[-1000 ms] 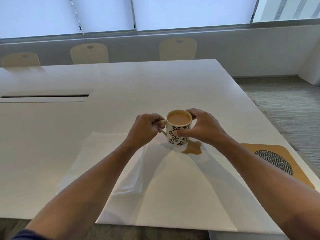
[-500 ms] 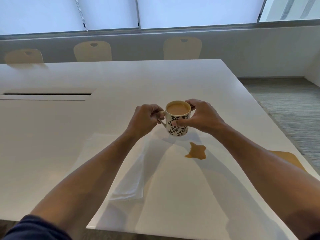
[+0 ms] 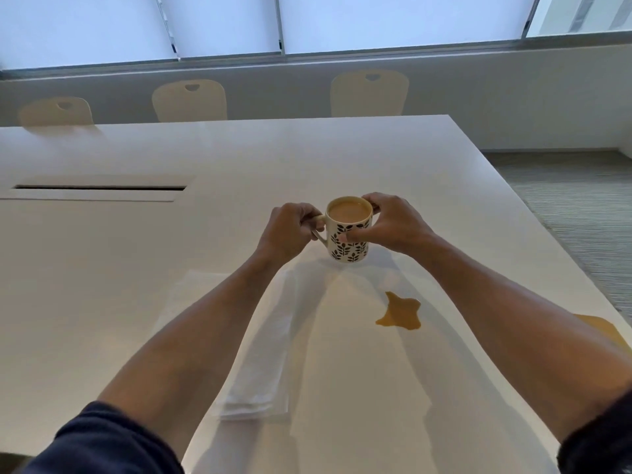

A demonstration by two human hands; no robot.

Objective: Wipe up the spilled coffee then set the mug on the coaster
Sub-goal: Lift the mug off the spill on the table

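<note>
A cream mug [image 3: 349, 246] with a black leaf pattern, full of milky coffee, is held over the white table [image 3: 136, 268]. My left hand [image 3: 289, 232] grips its handle. My right hand [image 3: 393, 225] holds its rim and side between fingers and thumb. A brown coffee puddle [image 3: 400, 311] lies on the table, nearer to me and to the right of the mug. A folded white napkin [image 3: 266, 354] lies under my left forearm. Only a corner of the tan coaster [image 3: 605, 331] shows past my right forearm at the right table edge.
A long cable slot [image 3: 99, 188] is set into the table at the far left. Three pale chairs, among them one [image 3: 369, 94] and another [image 3: 189, 100], stand along the far side. Carpeted floor [image 3: 581, 206] lies beyond the table's right edge.
Both hands have moved the mug away from me, off the spot beside the puddle, which now lies fully uncovered. The view has tilted, and my right arm hides most of the coaster.
</note>
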